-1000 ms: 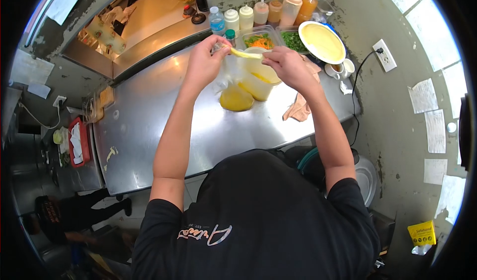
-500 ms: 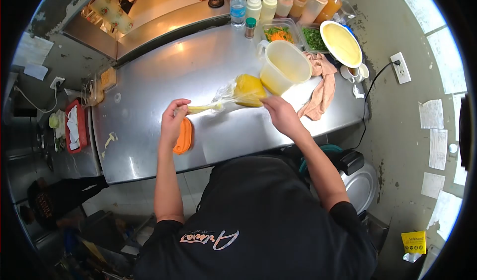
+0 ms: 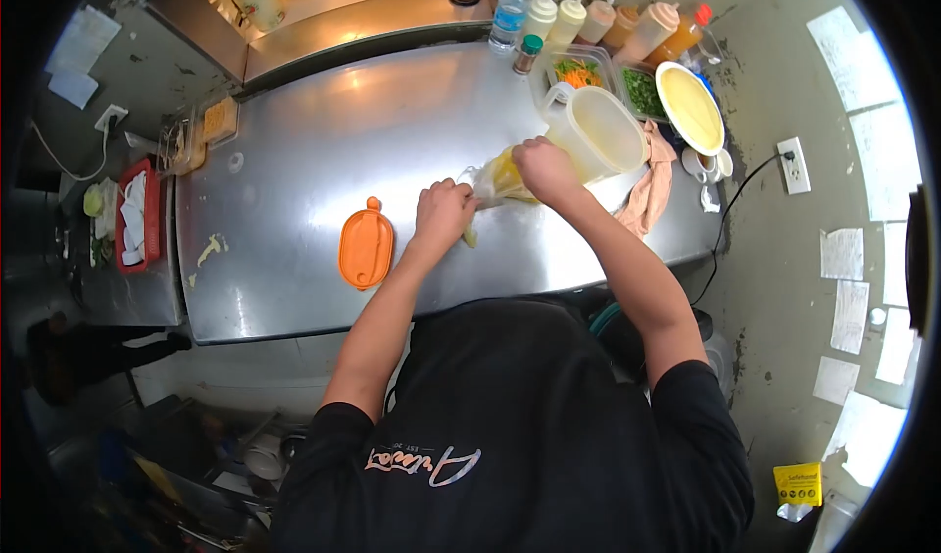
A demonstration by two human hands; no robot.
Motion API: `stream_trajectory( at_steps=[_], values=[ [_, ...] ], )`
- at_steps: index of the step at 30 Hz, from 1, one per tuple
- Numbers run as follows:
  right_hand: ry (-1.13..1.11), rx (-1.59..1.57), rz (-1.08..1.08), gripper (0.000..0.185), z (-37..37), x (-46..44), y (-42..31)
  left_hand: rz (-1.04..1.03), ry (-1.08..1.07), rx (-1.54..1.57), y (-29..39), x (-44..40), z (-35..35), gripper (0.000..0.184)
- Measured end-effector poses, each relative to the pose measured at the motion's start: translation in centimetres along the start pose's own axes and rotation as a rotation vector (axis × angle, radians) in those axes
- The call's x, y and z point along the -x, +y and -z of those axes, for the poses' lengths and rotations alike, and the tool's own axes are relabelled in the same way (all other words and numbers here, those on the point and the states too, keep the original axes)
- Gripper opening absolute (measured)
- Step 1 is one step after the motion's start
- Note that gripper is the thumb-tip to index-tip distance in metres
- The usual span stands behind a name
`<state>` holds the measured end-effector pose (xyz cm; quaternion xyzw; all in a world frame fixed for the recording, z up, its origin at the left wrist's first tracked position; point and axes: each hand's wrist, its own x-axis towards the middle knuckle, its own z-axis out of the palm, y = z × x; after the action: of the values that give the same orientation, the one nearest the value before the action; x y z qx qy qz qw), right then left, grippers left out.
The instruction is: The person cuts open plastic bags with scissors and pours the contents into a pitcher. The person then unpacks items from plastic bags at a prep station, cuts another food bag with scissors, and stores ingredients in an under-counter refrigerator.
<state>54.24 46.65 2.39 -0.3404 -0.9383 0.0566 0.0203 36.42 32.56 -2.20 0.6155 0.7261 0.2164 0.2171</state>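
Note:
A clear plastic bag (image 3: 505, 176) with yellow contents lies on the steel table (image 3: 294, 161), next to a translucent pitcher (image 3: 606, 133). My left hand (image 3: 446, 210) is closed on the gathered neck of the bag, and a short yellowish end sticks out below its fingers. Over the bag's filled part, my right hand (image 3: 546, 168) is closed on the plastic near the pitcher's base. An orange lid (image 3: 366, 247) lies flat to the left of my left hand.
Along the back stand a water bottle (image 3: 509, 16), several squeeze bottles (image 3: 649, 33), a spice jar (image 3: 527, 55) and tubs of vegetables (image 3: 580, 71). A yellow-filled oval dish (image 3: 690, 108) and a cloth (image 3: 649, 185) are at the right. A person (image 3: 78, 357) is at far left.
My hands have come down from the raised stretched neck and closer together at the bag. The orange lid, partly covered half a second ago, now shows fully.

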Motion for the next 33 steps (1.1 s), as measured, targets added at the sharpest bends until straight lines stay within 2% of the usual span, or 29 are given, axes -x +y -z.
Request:
stream_trajectory(
  at_steps=[1,3,8,10,11,14,15,18,19,22,25,28,29,32,33],
  values=[
    [0.029,-0.028,0.006,0.012,0.7,0.5,0.1,0.018,0.042,0.024,0.1,0.1,-0.2,0.02],
    [0.095,-0.081,0.017,0.015,2.3,1.1,0.2,0.083,0.043,0.086,-0.4,-0.1,-0.4,0.02],
    [0.353,-0.297,0.072,0.008,7.0,1.8,-1.6,0.201,0.112,0.279,-0.6,-0.9,0.6,0.018],
    [0.378,-0.354,0.043,0.007,8.6,1.8,-2.4,0.199,0.17,0.307,-1.2,-1.8,1.2,0.023],
    [0.373,-0.38,0.011,0.007,9.4,1.6,-2.9,0.176,0.243,0.395,-2.2,-2.5,0.2,0.04],
    [0.307,-0.593,-0.189,0.01,10.2,1.1,-4.0,0.334,0.342,1.39,-2.5,-3.8,-1.3,0.053],
    [0.279,-0.688,-0.269,0.011,10.4,0.6,-4.2,0.38,0.304,1.634,-2.5,-3.8,-1.7,0.059],
    [0.359,-0.826,-0.261,0.015,9.1,-0.2,-4.7,0.3,0.015,1.987,1.2,-1.8,2.1,0.049],
    [0.351,-0.837,-0.277,0.015,9.1,-0.4,-5.2,0.263,-0.038,1.943,1.8,-1.5,2.7,0.059],
    [0.323,-0.888,-0.323,0.016,9.1,-0.6,-6.2,0.135,0.123,1.595,3.1,-1.3,2.9,0.062],
    [0.301,-0.936,-0.336,0.018,8.9,-1.5,-5.9,0.212,0.292,1.464,1.6,-1.3,1.4,0.05],
    [0.241,-0.973,-0.335,0.018,10.1,-1.6,-5.4,0.262,0.314,1.006,-0.7,-1.5,1.5,0.037],
    [0.209,-1.024,-0.337,0.018,10.6,-1.6,-5.1,0.229,0.478,0.694,-1.2,-1.6,1.6,0.033],
    [0.106,-1.05,-0.29,0.016,12.2,-1.6,-4.3,0.324,0.613,0.487,-5.8,-3.2,0.6,0.025],
    [0.079,-1.018,-0.269,0.016,12.5,-1.5,-4.2,0.372,0.544,0.758,-6.2,-3.8,1.6,0.024]
  ],
)
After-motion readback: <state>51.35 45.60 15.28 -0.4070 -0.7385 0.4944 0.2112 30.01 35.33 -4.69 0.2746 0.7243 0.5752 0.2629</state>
